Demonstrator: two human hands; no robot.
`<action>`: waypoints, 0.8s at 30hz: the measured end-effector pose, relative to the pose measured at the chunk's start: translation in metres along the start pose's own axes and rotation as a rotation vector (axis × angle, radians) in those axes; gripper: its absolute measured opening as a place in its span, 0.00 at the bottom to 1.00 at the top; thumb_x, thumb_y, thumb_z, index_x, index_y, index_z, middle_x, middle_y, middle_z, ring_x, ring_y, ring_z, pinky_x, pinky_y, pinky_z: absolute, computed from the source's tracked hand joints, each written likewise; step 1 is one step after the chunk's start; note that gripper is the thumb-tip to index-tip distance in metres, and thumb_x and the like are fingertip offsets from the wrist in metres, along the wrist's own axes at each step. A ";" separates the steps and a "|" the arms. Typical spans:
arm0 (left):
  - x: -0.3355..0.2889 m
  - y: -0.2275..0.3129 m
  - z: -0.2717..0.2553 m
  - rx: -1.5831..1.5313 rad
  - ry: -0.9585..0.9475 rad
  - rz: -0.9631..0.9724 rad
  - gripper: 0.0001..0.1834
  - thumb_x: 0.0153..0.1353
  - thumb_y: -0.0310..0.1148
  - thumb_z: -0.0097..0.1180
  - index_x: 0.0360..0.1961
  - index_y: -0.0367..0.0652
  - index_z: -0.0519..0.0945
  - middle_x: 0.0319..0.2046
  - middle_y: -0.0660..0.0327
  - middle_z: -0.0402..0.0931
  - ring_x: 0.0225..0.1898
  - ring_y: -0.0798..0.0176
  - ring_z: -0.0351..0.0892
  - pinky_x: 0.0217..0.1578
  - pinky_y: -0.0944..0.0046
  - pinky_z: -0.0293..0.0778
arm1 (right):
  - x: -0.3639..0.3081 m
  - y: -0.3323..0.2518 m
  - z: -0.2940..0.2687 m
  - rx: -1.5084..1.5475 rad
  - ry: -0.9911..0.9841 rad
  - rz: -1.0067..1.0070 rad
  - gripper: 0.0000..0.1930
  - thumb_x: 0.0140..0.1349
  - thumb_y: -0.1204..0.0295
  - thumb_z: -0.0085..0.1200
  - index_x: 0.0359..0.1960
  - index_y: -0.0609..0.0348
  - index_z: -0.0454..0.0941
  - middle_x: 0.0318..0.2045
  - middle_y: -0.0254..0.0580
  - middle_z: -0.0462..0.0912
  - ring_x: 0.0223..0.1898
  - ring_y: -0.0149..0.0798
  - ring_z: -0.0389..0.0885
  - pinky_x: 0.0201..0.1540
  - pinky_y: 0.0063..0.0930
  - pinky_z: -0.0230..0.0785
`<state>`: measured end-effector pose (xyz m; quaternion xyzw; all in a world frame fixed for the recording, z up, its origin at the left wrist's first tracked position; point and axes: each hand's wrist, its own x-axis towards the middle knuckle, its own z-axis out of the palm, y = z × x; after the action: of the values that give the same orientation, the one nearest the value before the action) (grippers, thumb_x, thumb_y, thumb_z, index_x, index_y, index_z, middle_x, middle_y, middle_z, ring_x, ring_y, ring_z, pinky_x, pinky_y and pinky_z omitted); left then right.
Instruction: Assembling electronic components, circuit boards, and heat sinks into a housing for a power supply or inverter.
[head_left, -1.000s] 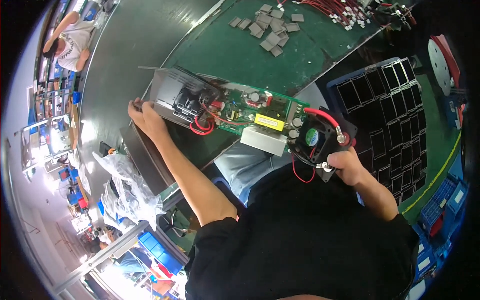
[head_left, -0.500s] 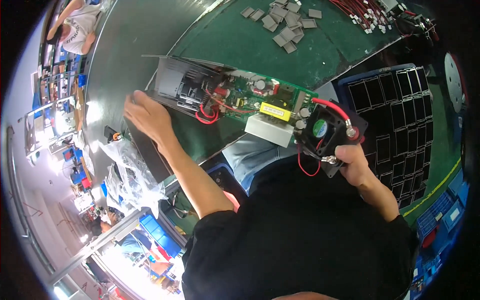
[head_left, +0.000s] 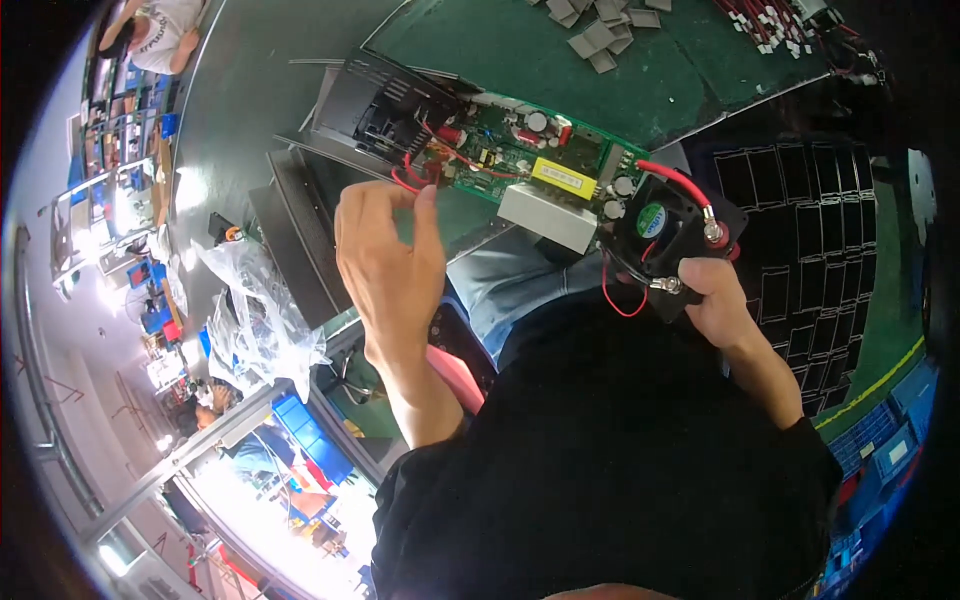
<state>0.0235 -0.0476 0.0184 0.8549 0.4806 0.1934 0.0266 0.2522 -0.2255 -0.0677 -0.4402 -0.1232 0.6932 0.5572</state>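
Observation:
My right hand (head_left: 718, 300) grips the edge of a black end panel with a cooling fan (head_left: 652, 222). A thick red cable (head_left: 672, 178) and thinner wires join the panel to a green circuit board (head_left: 515, 150). On that board sit a yellow-wrapped transformer (head_left: 563, 177) and a pale metal heat sink (head_left: 547, 217). At the board's far left end is a black slotted end piece (head_left: 390, 110) with red wires (head_left: 408, 175) below it. My left hand (head_left: 390, 260) is raised just below these wires, fingers bent and thumb apart, with nothing visible in it.
Dark metal housing pieces (head_left: 305, 235) lie left of my left hand, beside clear plastic bags (head_left: 255, 320). Grey flat parts (head_left: 605, 30) and red wire bundles (head_left: 770, 25) lie on the green bench. A rack of black parts (head_left: 810, 260) stands at right. Another person (head_left: 160, 35) is far left.
My left hand has moved right, from the dark housing pieces to beneath the red wires. The board assembly and fan panel have shifted slightly, still held by my right hand.

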 end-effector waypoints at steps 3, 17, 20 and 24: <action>0.005 -0.004 0.004 0.057 0.065 0.230 0.07 0.58 0.25 0.66 0.35 0.39 0.80 0.35 0.55 0.77 0.40 0.49 0.77 0.40 0.57 0.72 | 0.001 0.001 -0.001 -0.037 -0.015 -0.030 0.47 0.50 0.60 0.51 0.75 0.64 0.53 0.65 0.56 0.72 0.62 0.50 0.77 0.61 0.45 0.76; 0.120 -0.137 0.059 0.042 0.395 -0.552 0.33 0.66 0.46 0.56 0.60 0.25 0.73 0.57 0.39 0.77 0.59 0.41 0.76 0.62 0.55 0.67 | -0.016 -0.020 0.019 -0.272 0.158 -0.134 0.21 0.61 0.69 0.51 0.56 0.65 0.77 0.44 0.37 0.84 0.44 0.29 0.81 0.50 0.26 0.75; 0.135 -0.163 0.062 -0.151 0.185 -0.589 0.35 0.66 0.43 0.53 0.65 0.24 0.67 0.56 0.38 0.76 0.61 0.39 0.73 0.64 0.51 0.65 | -0.022 -0.014 0.026 -0.204 0.190 -0.139 0.17 0.65 0.70 0.56 0.53 0.64 0.80 0.44 0.34 0.84 0.45 0.27 0.79 0.52 0.28 0.73; 0.129 -0.163 0.068 -0.278 0.226 -0.517 0.34 0.65 0.40 0.52 0.66 0.24 0.65 0.54 0.40 0.78 0.59 0.43 0.76 0.63 0.54 0.67 | -0.022 -0.018 0.046 -0.272 0.170 -0.185 0.18 0.60 0.68 0.52 0.47 0.68 0.78 0.33 0.43 0.86 0.30 0.35 0.86 0.31 0.27 0.80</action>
<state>-0.0253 0.1568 -0.0426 0.6655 0.6511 0.3378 0.1381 0.2295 -0.2239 -0.0190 -0.5552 -0.2082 0.5763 0.5624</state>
